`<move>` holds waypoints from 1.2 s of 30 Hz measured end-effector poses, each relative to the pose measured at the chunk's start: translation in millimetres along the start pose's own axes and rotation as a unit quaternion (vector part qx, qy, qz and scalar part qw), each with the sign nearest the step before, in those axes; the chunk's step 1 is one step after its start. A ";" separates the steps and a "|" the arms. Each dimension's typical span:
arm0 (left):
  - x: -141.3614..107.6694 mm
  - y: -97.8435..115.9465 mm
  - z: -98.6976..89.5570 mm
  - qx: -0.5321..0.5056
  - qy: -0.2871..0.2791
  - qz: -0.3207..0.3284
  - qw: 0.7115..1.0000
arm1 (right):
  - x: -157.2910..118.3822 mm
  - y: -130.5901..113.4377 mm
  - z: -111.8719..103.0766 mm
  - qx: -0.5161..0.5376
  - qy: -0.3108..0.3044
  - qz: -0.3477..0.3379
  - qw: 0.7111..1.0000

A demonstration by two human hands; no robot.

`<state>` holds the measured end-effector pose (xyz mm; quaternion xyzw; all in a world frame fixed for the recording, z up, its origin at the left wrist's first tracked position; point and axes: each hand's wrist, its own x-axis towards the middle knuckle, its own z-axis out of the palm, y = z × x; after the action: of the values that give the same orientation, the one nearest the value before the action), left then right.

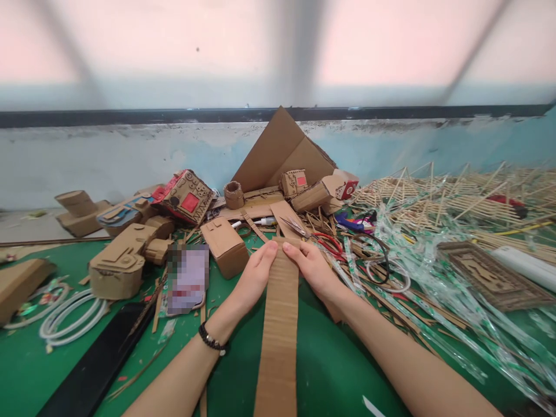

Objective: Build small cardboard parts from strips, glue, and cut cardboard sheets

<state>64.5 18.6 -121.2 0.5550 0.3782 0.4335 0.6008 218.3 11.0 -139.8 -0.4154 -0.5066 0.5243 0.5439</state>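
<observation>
A long cardboard strip (278,324) runs from the bottom edge of the view up to both hands. My left hand (259,265) pinches its far end from the left, thumb on top. My right hand (313,265) grips the same end from the right, its thumb close to the other thumb. The fingers under the strip are hidden. Just beyond the hands lie open scissors (299,229) with red handles. A small cardboard box (225,246) stands left of my left hand.
Cardboard camera models (119,258), a phone (187,281) and coiled white cable (72,315) lie left on the green table (339,359). Plastic strips (434,301) and wooden sticks (399,202) cover the right. A folded cardboard sheet (273,145) leans on the wall.
</observation>
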 end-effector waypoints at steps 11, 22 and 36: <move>4.6 -0.9 -3.0 -0.003 -0.020 0.009 1.000 | 4.1 -3.2 -6.4 0.000 -0.012 -0.008 1.000; 1.3 -4.7 2.8 -0.045 0.010 0.048 0.998 | -4.6 -4.3 2.1 0.040 -0.051 -0.022 0.998; -3.5 7.3 3.0 -0.084 -0.008 -0.042 0.996 | 1.2 0.1 -3.6 -0.027 -0.073 0.006 0.997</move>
<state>65.3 14.4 -113.7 0.4898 0.3587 0.4332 0.6661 221.8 12.4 -140.2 -0.3935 -0.5562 0.5426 0.4913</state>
